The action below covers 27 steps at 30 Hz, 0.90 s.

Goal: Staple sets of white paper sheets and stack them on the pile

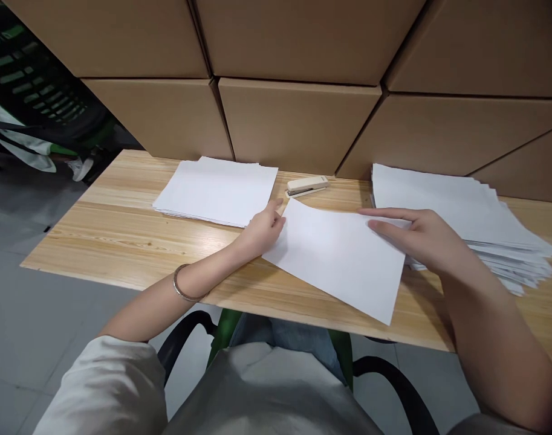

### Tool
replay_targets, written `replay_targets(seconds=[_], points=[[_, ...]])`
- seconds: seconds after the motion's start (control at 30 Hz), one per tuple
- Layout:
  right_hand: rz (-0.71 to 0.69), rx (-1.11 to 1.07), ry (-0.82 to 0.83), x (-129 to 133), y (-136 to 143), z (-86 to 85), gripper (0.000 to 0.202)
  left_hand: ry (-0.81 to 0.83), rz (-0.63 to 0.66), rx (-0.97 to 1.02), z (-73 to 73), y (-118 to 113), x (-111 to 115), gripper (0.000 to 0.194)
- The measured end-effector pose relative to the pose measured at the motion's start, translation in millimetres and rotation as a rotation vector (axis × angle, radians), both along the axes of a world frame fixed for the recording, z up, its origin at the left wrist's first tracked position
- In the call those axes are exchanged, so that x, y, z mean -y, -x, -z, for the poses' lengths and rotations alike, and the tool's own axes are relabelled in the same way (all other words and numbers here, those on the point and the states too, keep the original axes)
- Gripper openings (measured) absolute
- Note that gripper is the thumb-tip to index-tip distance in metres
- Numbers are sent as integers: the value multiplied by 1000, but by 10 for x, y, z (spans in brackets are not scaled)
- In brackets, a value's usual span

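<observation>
Both hands hold white paper (pixel 339 257), a single sheet or a few together, tilted over the front middle of the table. My left hand (pixel 263 231) is closed on its left edge. At the upper right edge, my right hand (pixel 423 235) pinches it between thumb and fingers. A cream stapler (pixel 307 185) lies just behind the paper. To the left, near my left hand, lies a fairly neat stack of white paper (pixel 219 190). A taller, uneven stack of white paper (pixel 443 202) sits at the right, partly hidden behind my right hand and forearm.
Brown cardboard boxes (pixel 298 124) are stacked as a wall along the back of the wooden table (pixel 107 226). The table's front edge runs close to my lap. A dark chair (pixel 40 78) and a person's shoe (pixel 81 169) show at the far left.
</observation>
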State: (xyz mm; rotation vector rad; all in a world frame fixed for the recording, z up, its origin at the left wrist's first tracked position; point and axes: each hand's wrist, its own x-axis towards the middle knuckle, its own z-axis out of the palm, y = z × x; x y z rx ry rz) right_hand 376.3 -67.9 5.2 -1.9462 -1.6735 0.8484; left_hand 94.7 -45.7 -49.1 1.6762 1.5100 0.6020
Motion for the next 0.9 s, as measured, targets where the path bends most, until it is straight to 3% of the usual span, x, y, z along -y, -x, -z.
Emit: replay_targets(seconds=[0.1, 0.2, 0.33, 0.4, 0.6, 0.67, 0.8, 0.9], points=[[40, -26, 148, 28, 85, -11, 41, -124, 36, -87, 14, 10, 13, 53], [72, -50, 167, 34, 164, -7, 40, -200, 39, -149, 14, 4, 4, 47], [38, -31, 125, 21, 186, 71, 41, -179, 37, -291, 11, -33, -40, 48], [-25, 89, 3, 22, 169, 124, 38, -167, 41, -337, 11, -52, -66, 49], [-133, 640, -752, -33, 233, 217, 37, -169, 26, -340, 17, -74, -133, 50], [-272, 613, -813, -141, 339, 254, 39, -168, 21, -318, 29, -76, -160, 49], [-648, 431, -737, -469, 628, 418, 55, -179, 14, -255, 63, -87, -220, 48], [-734, 388, -672, -673, 803, 575, 63, -191, 0, -229, 87, -96, -253, 48]])
